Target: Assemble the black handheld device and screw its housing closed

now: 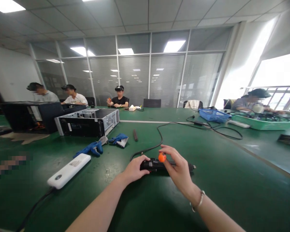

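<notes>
A black electric screwdriver (154, 164), slim and smooth-bodied, sits over a glossy green counter (222, 193), its long axis running left to right and its silvery tip pointing right. The person's left grip (134, 169) is closed around the screwdriver's cord end; the right grip (180, 172), a silvery bracelet at its wrist, pinches a rounded, bright orange piece (162, 157) just above the screwdriver's body. Whether the right fingers also touch the screwdriver cannot be told.

A thin black cord (149, 149) curves away beyond the screwdriver. To the screwdriver's left lies a white, round-cornered plastic block (70, 170) with a black cable; beyond it and to the left, two crumpled blue-and-grey fabric gloves (93, 148) rest before a boxy, open metal computer case (84, 124). A short dark bar (135, 135) lies beyond the screwdriver, slightly left. Far to its right stand a blue plastic basket (214, 115) and a shallow green basket (263, 123) heaped with cables.
</notes>
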Available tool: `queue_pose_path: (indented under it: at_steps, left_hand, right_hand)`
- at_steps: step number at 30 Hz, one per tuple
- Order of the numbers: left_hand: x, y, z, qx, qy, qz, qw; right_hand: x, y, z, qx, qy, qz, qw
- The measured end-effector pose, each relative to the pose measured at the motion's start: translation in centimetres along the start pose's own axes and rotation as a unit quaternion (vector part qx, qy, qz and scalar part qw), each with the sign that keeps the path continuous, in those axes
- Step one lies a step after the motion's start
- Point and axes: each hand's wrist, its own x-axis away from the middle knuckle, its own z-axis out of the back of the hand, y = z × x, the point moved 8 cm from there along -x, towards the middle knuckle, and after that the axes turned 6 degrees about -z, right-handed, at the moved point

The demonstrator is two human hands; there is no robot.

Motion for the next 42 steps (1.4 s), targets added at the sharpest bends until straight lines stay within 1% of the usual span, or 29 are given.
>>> queue_pose_path:
  at_steps: [1,3,5,6,8,10,12,17,21,24,28,29,31,34,36,38,42]
  left_hand:
    - [0.0,0.1,0.1,0.0,-0.005,0.001,1.0]
    - [0.1,0.3,0.2,0.002,-0.015,0.005,1.0]
    - [0.2,0.5,0.4,0.009,-0.025,0.006,1.0]
    - [0.2,0.6,0.4,0.013,-0.028,0.006,1.0]
    - [0.3,0.8,0.5,0.021,-0.03,0.005,0.999]
    - [0.3,0.8,0.5,0.028,-0.035,0.004,0.999]
    - [0.3,0.9,0.4,0.033,-0.042,0.005,0.999]
    - [0.2,1.0,0.2,0.038,-0.046,0.006,0.998]
    - [0.1,1.3,0.2,0.041,-0.044,0.004,0.998]
    - [0.1,1.4,0.2,0.043,-0.043,0.004,0.998]
    - [0.0,1.4,0.2,0.034,-0.04,-0.002,0.999]
    - [0.0,1.4,0.2,0.032,-0.039,-0.002,0.999]
    - [0.0,1.5,0.2,0.028,-0.039,-0.005,0.999]
    - [0.0,1.9,0.3,0.017,-0.038,-0.014,0.999]
    - [0.0,2.2,0.5,0.008,-0.038,-0.019,0.999]
    - [0.0,2.4,0.5,0.004,-0.037,-0.022,0.999]
    - [0.0,2.4,0.5,0.006,-0.031,-0.028,0.999]
  right_hand:
    - [0.5,0.2,-0.1,0.019,0.004,0.007,1.0]
    - [1.2,0.8,0.3,0.027,0.037,-0.007,0.999]
    - [1.7,1.3,0.8,0.0,0.073,-0.036,0.997]
    - [1.8,1.3,0.9,-0.02,0.085,-0.04,0.995]
    - [2.0,0.9,0.7,-0.052,0.089,-0.018,0.995]
    - [2.2,0.3,0.4,-0.055,0.088,0.016,0.995]
    - [2.5,0.2,0.0,-0.035,0.078,0.031,0.996]
    - [2.7,0.8,-0.5,0.0,0.035,0.027,0.999]
    - [2.6,0.8,-0.7,0.024,0.014,0.036,0.999]
    - [2.6,0.3,-0.9,0.051,-0.004,0.052,0.997]
    - [2.5,-0.9,-1.6,0.056,-0.068,0.076,0.993]
    - [2.4,-1.1,-1.7,0.051,-0.076,0.081,0.992]
    - [2.3,-1.4,-1.5,0.048,-0.068,0.086,0.993]
    - [2.1,-1.2,-0.9,0.06,-0.027,0.086,0.994]
    - [2.0,-1.1,-0.7,0.067,-0.013,0.086,0.994]
    - [2.0,-1.2,-0.8,0.07,-0.024,0.093,0.993]
    - [2.3,-1.8,-1.4,0.071,-0.07,0.11,0.989]
